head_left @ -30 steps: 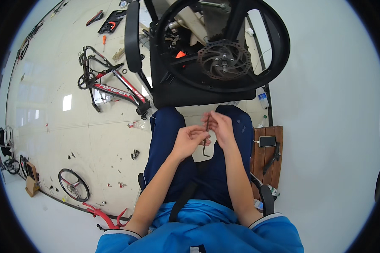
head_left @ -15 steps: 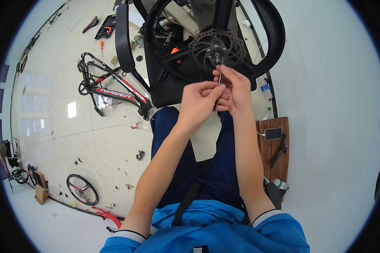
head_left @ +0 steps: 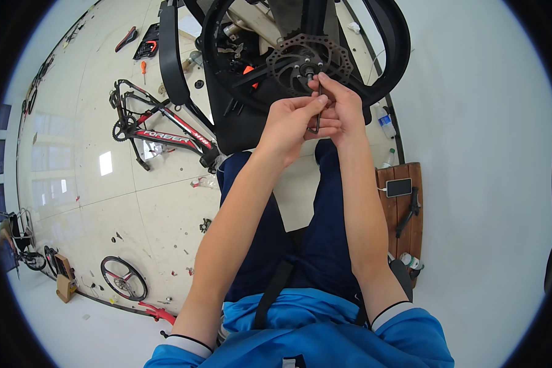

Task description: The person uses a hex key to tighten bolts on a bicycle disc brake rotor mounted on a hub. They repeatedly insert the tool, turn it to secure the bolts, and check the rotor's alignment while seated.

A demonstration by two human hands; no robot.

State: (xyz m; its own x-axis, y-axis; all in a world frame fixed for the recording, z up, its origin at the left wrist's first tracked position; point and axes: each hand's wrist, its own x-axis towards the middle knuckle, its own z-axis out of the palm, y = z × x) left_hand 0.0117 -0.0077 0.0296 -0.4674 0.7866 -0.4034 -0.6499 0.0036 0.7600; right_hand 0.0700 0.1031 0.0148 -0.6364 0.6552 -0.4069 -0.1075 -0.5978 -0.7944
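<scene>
Both hands raised together in front of the chest, touching each other, at the hub of a wheel (head_left: 300,49).

Left hand (head_left: 291,122): fingers curled narrow, thumb and forefinger pinched on the lower part of a thin dark hex key (head_left: 318,107).

Right hand (head_left: 343,104): fingers also closed on the key, fingertips (head_left: 316,78) up at its top end, just below the hub centre.

Key: upright between the two hands, upper tip at the middle of the brake disc (head_left: 310,58), lower end poking out below the left fingers. Whether the tip sits in a bolt: cannot tell.

Disc: dark, perforated, directly above the hands, inside the black tyre and spokes.

Below the hands: lap in dark blue trousers (head_left: 319,233), with a pale sheet (head_left: 297,196) on the floor between the knees.

Right of the right forearm: low wooden bench (head_left: 405,214) carrying a phone (head_left: 398,187) and a dark tool (head_left: 408,211); plastic bottle (head_left: 383,121) nearer the tyre.

Left of the left forearm, well apart: red and black bike frame (head_left: 159,132) lying on the tiled floor (head_left: 104,202); farther out, a small loose wheel (head_left: 124,278); beyond the frame, an orange-handled screwdriver (head_left: 143,70).
</scene>
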